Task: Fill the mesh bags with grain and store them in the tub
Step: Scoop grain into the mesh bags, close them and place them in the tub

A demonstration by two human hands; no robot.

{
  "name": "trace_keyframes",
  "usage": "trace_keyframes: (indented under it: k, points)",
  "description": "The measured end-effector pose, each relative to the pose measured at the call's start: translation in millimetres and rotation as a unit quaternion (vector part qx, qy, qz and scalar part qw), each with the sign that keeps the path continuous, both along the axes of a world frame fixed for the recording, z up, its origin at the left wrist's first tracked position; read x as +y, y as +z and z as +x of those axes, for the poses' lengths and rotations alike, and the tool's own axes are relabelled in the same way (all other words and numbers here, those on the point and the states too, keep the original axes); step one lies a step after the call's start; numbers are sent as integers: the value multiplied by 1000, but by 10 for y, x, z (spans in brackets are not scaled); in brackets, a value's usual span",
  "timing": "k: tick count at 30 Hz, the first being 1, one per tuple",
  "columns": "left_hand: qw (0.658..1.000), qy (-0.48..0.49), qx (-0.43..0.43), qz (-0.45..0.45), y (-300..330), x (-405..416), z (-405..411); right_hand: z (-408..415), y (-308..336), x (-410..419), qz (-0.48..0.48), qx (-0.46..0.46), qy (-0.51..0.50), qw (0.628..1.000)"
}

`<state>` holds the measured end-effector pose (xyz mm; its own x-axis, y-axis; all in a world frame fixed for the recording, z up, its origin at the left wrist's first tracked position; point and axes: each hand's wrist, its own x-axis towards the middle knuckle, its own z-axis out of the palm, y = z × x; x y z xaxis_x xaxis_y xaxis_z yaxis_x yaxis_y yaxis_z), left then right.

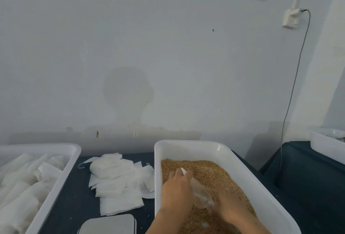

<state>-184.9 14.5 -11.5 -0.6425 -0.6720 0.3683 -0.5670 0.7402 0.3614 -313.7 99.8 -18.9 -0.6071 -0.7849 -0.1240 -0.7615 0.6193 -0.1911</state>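
Observation:
A white tub at centre right holds brown grain. Both my hands are inside it. My left hand grips the top of a thin mesh bag that lies slanted over the grain. My right hand is blurred, low on the grain beside the bag's lower end; its fingers are not clear. A pile of empty white mesh bags lies on the dark table left of this tub. A second white tub at far left holds several filled white bags.
A flat grey scale plate sits at the bottom edge between the two tubs. Another white tub stands on a dark-covered table at the far right. A cable hangs down the wall from a socket.

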Motion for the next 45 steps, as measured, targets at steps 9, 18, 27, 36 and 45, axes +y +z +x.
trace_keyframes:
  k: [9, 18, 27, 36, 45]
  points:
    - [985, -64, -159, -6, 27, 74, 23, -25, 190, 19, 30, 46, 45, 997]
    - [986, -59, -153, -3, 4, 37, -21, -280, 490, -380, 58, 147, 52, 986]
    - [980, -59, -191, 14, 31, -7, -47, -206, 46, -975, -39, 78, 62, 994]
    - [994, -55, -83, 48, -91, -94, -105, -273, -61, -884, -130, -48, 64, 988]
    - [997, -67, 31, 22, -84, -101, -30, -620, 692, -33, -118, -53, 87, 988]
